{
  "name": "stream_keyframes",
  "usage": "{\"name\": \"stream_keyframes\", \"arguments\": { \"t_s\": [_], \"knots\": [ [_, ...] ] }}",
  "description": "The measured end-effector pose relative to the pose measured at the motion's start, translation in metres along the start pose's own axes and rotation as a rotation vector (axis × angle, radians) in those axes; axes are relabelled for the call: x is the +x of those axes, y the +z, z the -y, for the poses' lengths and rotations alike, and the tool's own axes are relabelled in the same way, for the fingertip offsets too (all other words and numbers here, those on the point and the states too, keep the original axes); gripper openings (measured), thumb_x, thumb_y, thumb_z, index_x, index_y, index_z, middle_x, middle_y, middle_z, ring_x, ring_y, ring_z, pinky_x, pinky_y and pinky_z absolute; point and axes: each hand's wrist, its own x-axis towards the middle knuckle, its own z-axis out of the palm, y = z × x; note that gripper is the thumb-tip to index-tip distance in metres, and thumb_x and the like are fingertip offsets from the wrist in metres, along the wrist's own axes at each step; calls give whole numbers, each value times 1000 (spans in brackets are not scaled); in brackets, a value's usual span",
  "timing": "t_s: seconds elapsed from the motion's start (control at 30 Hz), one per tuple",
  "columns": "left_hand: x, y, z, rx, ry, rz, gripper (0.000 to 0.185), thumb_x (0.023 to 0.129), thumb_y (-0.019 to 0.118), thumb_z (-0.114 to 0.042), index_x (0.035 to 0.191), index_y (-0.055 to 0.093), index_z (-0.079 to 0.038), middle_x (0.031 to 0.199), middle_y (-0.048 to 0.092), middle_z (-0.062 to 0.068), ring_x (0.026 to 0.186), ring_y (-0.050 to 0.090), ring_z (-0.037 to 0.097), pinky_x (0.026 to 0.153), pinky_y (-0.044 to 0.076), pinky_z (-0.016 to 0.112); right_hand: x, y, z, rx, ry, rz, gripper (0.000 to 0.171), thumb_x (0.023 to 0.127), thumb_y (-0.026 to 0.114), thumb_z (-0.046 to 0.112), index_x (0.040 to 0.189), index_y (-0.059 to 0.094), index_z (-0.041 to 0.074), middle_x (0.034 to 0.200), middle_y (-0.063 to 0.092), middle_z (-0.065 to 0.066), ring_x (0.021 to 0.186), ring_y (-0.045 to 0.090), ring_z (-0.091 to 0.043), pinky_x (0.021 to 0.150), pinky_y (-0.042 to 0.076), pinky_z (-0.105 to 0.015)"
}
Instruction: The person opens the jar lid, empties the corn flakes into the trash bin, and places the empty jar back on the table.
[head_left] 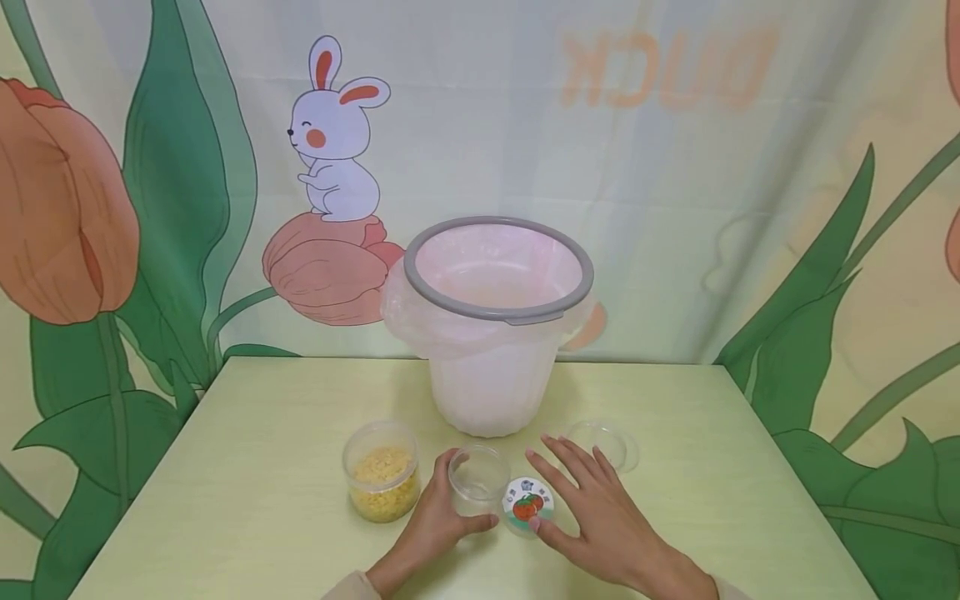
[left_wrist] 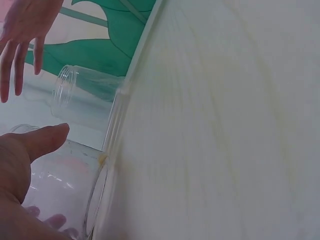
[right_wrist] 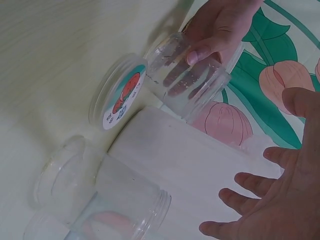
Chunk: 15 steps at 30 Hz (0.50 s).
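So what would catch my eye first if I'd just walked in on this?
Probably the big bin with its grey rim and pale liner, standing at the back of the green table. In front of it the left hand grips an empty clear jar, and the right hand rests open by a lid with a fruit picture. A jar of yellow grains stands to the left.
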Motion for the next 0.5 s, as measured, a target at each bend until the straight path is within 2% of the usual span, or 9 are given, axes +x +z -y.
{"name": "stream_keyframes", "arguments": {
  "t_s": [0.2, 0.5],
  "knots": [
    [2, 1, 5, -10, 6, -2, 104, 64, 91, -31, 146, 29, -12, 142, 49, 22, 130, 50, 41, 105, 42, 57, -1, 2, 0, 27, 15, 15, 72, 91, 62, 49, 154, 31, 33, 160, 30, 1, 146, 33, -28, 113, 26, -65],
    [8, 4, 8, -28, 26, -19, 106, 62, 92, -28, 146, 29, -11, 139, 52, 24, 127, 52, 41, 105, 42, 58, -2, 7, 0, 9, 0, 1, 72, 91, 62, 51, 153, 33, 30, 159, 33, 0, 146, 33, -26, 112, 29, -64]
  ]
}}
